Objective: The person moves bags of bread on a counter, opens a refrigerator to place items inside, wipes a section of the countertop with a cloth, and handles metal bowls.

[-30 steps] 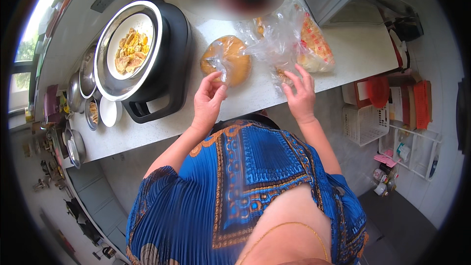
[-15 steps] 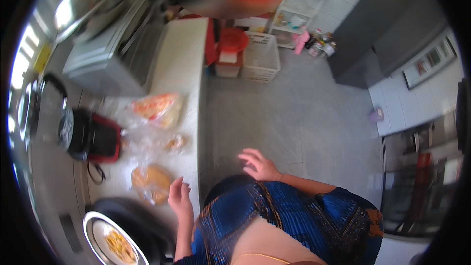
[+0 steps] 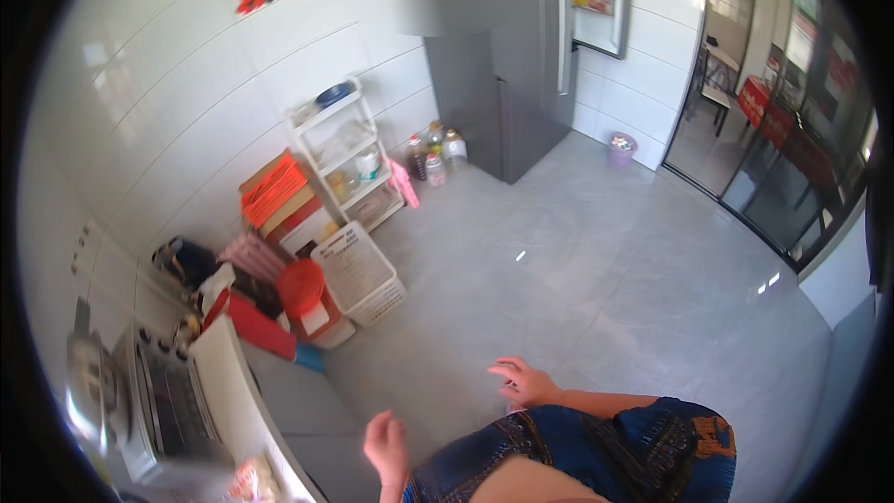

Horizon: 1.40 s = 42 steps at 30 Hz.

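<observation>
My left hand (image 3: 385,444) is raised beside the counter (image 3: 223,389) at the lower left, its fingers loosely bent and nothing seen in them. To its right, my right hand (image 3: 524,382) hangs in front of my body above the grey tiled floor (image 3: 559,289). Its fingers stretch to the left, open, with no object in them. A small pale patch shows below that hand, too little of it to name. Neither hand touches anything visible. Nearest to the left hand is the counter's edge and a plastic bag (image 3: 256,480), cut off at the lower rim.
An oven (image 3: 168,401) stands on the counter. Beyond it are a red-lidded bucket (image 3: 303,289), a white basket (image 3: 363,279) and a white shelf rack (image 3: 345,154). Bottles (image 3: 436,163) stand by a dark grey fridge (image 3: 503,84). A purple bin (image 3: 621,151) is near a glass sliding door (image 3: 792,149).
My view has swung right and up, away from the counter with its bags and bowl, toward the fridge and the doorway. Both hands stay free, held in front of me.
</observation>
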Motion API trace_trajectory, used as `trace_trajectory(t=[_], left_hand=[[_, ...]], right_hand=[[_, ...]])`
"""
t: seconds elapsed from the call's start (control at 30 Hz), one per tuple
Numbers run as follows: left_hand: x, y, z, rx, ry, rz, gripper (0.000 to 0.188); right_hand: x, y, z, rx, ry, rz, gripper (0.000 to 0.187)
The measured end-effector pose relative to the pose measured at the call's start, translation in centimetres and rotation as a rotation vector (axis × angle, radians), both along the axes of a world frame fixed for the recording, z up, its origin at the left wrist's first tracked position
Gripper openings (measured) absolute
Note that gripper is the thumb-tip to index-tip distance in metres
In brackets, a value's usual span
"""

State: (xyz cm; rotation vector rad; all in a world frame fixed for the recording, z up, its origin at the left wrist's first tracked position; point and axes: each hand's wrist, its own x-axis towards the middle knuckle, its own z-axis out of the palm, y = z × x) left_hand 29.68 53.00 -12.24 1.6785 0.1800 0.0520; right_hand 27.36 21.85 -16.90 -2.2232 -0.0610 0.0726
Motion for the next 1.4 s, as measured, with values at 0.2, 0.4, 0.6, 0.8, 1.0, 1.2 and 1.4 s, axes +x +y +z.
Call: trace_trajectory(t=[0.2,0.4,0.6,0.8,1.0,1.2,1.4], left_hand=[[9.1,-12.7,0.6,-0.033,-0.019,-0.302,0.020],[20.1,-19.0,0.7,0.078,0.005,-0.316,0.018],[33.2,-31.5,2.3,0.073,-0.113,-0.450,0.021],[40.8,-49.7,2.8,-0.003,-0.176,-0.831,0.026],[43.0,-67.9,3.9,0.000,-0.362,-1.019,0.028],[44.6,-81.9,3.4,0.044,-0.417,-0.963,0.027],[48.8,-89.0,4.7,0.058,-0.302,-0.797,0.031]], right_hand=[[5.5,-10.0,2.5,0.024,-0.156,-0.233,0.040],[12.4,-16.9,0.8,0.128,-0.226,-0.367,0.040],[17.2,-26.1,2.9,0.056,-0.191,-0.578,0.040],[15.7,-38.1,2.3,0.020,-0.265,-1.025,0.041],[13.7,-47.7,-0.7,-0.028,-0.175,-1.285,0.042],[16.3,-63.2,-0.9,-0.047,-0.275,-1.200,0.043],[23.6,-78.4,3.4,-0.008,-0.431,-1.090,0.039]])
